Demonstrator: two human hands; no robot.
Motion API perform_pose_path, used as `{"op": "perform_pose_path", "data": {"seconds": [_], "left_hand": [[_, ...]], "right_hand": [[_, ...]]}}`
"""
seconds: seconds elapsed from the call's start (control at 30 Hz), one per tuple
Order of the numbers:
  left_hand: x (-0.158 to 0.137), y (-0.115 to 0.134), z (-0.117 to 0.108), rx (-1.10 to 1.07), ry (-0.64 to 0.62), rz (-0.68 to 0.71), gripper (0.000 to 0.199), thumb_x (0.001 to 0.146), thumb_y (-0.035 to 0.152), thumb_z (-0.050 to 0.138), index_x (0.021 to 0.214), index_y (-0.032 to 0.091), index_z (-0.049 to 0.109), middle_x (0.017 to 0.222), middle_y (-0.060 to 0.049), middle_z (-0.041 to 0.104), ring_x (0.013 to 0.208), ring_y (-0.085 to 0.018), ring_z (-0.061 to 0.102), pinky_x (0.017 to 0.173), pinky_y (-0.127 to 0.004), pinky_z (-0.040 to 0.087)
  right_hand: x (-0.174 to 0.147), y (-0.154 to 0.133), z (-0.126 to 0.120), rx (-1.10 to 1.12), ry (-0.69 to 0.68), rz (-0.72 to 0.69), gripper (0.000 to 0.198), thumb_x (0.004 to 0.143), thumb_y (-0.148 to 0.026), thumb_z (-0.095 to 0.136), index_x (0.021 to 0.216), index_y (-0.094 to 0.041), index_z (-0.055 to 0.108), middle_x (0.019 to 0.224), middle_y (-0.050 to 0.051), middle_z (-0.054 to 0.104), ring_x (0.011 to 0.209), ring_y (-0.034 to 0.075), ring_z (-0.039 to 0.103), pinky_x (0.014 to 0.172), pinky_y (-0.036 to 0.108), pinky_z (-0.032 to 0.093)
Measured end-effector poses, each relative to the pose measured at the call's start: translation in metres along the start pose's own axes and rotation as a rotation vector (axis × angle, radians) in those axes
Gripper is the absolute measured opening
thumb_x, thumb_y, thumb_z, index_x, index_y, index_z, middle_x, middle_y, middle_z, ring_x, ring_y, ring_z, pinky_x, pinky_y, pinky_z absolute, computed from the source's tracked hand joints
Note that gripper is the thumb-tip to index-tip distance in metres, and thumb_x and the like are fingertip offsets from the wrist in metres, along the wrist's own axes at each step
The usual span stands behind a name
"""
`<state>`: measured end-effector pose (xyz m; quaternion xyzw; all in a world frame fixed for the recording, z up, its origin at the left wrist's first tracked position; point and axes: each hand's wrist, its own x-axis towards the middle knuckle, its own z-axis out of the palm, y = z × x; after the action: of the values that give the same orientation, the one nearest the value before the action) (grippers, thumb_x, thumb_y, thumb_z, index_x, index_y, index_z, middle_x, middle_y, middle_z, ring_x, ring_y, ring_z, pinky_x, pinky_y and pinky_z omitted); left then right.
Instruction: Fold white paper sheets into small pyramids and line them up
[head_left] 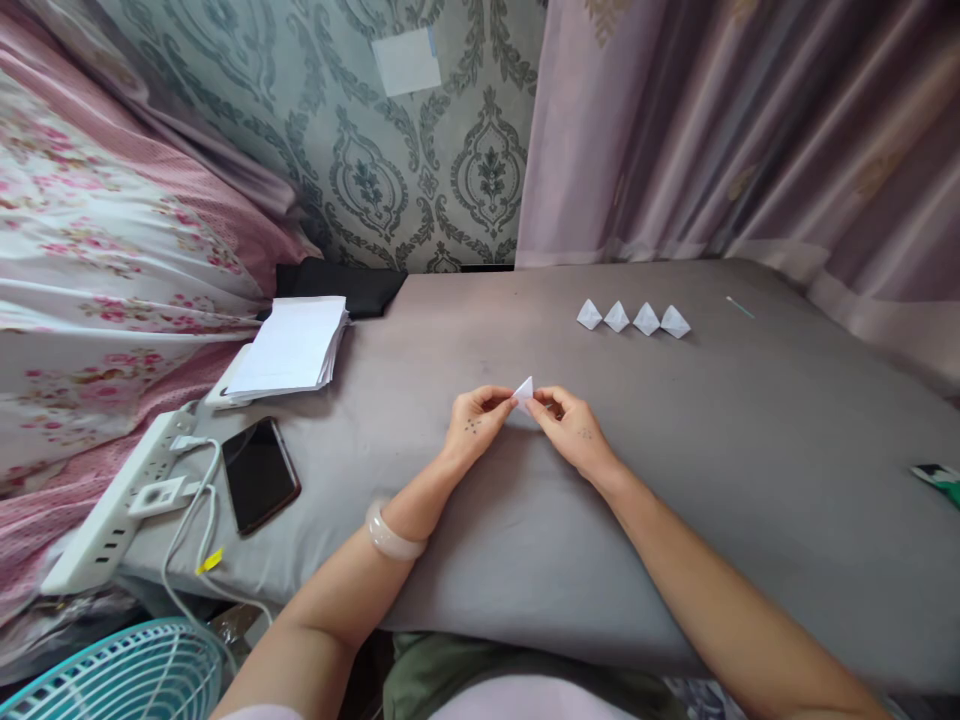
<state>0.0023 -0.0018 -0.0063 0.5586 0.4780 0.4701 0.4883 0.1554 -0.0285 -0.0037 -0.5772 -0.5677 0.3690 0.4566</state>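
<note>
Between my two hands is a small folded piece of white paper, its pointed tip facing up and away from me. My left hand pinches its left side between thumb and fingers. On the right side, my right hand pinches it in the same way, the fingers curled behind. Both hands are just above the grey cloth of the table. Farther back to the right, several folded white paper pieces of similar diamond shape lie side by side in a row.
At the left are a stack of white paper, a black folded item, a dark phone and a white power strip with cables. A cotton swab lies back right. A teal fan stands below the table's left corner.
</note>
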Motion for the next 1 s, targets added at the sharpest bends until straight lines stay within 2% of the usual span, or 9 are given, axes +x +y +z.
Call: {"op": "perform_pose_path", "data": {"seconds": [0.1, 0.2, 0.33, 0.43, 0.53, 0.63, 0.8, 1.0], "left_hand": [[0.0, 0.001, 0.0, -0.003, -0.013, -0.016, 0.023, 0.068, 0.034, 0.074, 0.081, 0.015, 0.073, 0.074, -0.005, 0.069, 0.065, -0.013, 0.057, 0.064, -0.025, 0.042], [-0.001, 0.009, -0.001, -0.115, -0.069, -0.085, 0.029, 0.065, 0.035, 0.078, 0.084, 0.014, 0.072, 0.074, -0.004, 0.067, 0.066, -0.013, 0.055, 0.063, -0.024, 0.041], [-0.004, 0.021, -0.005, -0.437, -0.325, -0.25, 0.044, 0.073, 0.048, 0.071, 0.1, 0.014, 0.07, 0.073, -0.003, 0.061, 0.064, -0.01, 0.052, 0.062, -0.023, 0.041], [-0.006, 0.024, -0.009, -0.487, -0.487, -0.321, 0.039, 0.074, 0.05, 0.069, 0.086, 0.012, 0.07, 0.064, -0.001, 0.053, 0.055, -0.007, 0.045, 0.056, -0.021, 0.035], [-0.007, 0.024, -0.012, -0.435, -0.584, -0.35, 0.035, 0.073, 0.046, 0.072, 0.07, 0.012, 0.065, 0.058, 0.001, 0.049, 0.052, -0.006, 0.041, 0.053, -0.021, 0.031], [-0.007, 0.024, -0.014, -0.397, -0.614, -0.351, 0.036, 0.072, 0.046, 0.073, 0.064, 0.012, 0.062, 0.057, 0.001, 0.049, 0.052, -0.006, 0.04, 0.052, -0.022, 0.03], [-0.007, 0.026, -0.015, -0.408, -0.661, -0.378, 0.034, 0.071, 0.045, 0.074, 0.067, 0.012, 0.063, 0.057, 0.001, 0.051, 0.05, -0.006, 0.041, 0.05, -0.022, 0.028], [-0.006, 0.022, -0.019, -0.424, -0.691, -0.388, 0.034, 0.069, 0.045, 0.077, 0.076, 0.015, 0.062, 0.06, -0.001, 0.059, 0.052, -0.006, 0.05, 0.049, -0.02, 0.032]], "right_hand": [[0.004, -0.001, -0.003, 0.121, -0.056, 0.064, 0.036, 0.075, -0.049, 0.062, 0.089, -0.016, 0.069, 0.084, 0.004, 0.068, 0.071, 0.015, 0.057, 0.068, 0.028, 0.043], [0.005, -0.007, -0.014, 0.211, -0.12, 0.128, 0.036, 0.072, -0.049, 0.065, 0.085, -0.016, 0.07, 0.077, 0.001, 0.065, 0.063, 0.011, 0.051, 0.058, 0.024, 0.039], [0.003, -0.02, -0.034, 0.362, -0.394, 0.248, 0.038, 0.075, -0.05, 0.066, 0.097, -0.018, 0.068, 0.055, -0.006, 0.047, 0.043, 0.004, 0.03, 0.04, 0.019, 0.022], [0.0, -0.028, -0.043, 0.336, -0.548, 0.316, 0.041, 0.078, -0.052, 0.064, 0.103, -0.02, 0.064, 0.049, -0.009, 0.045, 0.035, 0.004, 0.029, 0.033, 0.018, 0.018], [-0.002, -0.03, -0.047, 0.275, -0.63, 0.31, 0.04, 0.081, -0.055, 0.06, 0.1, -0.02, 0.061, 0.046, -0.008, 0.05, 0.031, 0.005, 0.034, 0.03, 0.016, 0.021], [-0.002, -0.029, -0.048, 0.283, -0.708, 0.287, 0.037, 0.083, -0.055, 0.057, 0.095, -0.02, 0.059, 0.046, -0.008, 0.052, 0.031, 0.005, 0.037, 0.029, 0.015, 0.024], [-0.002, -0.03, -0.051, 0.309, -0.788, 0.249, 0.035, 0.085, -0.054, 0.055, 0.092, -0.019, 0.056, 0.05, -0.006, 0.057, 0.033, 0.005, 0.042, 0.031, 0.015, 0.028], [-0.001, -0.035, -0.054, 0.232, -0.791, 0.22, 0.034, 0.087, -0.052, 0.054, 0.09, -0.018, 0.056, 0.058, -0.004, 0.061, 0.04, 0.005, 0.048, 0.038, 0.016, 0.037]]}}
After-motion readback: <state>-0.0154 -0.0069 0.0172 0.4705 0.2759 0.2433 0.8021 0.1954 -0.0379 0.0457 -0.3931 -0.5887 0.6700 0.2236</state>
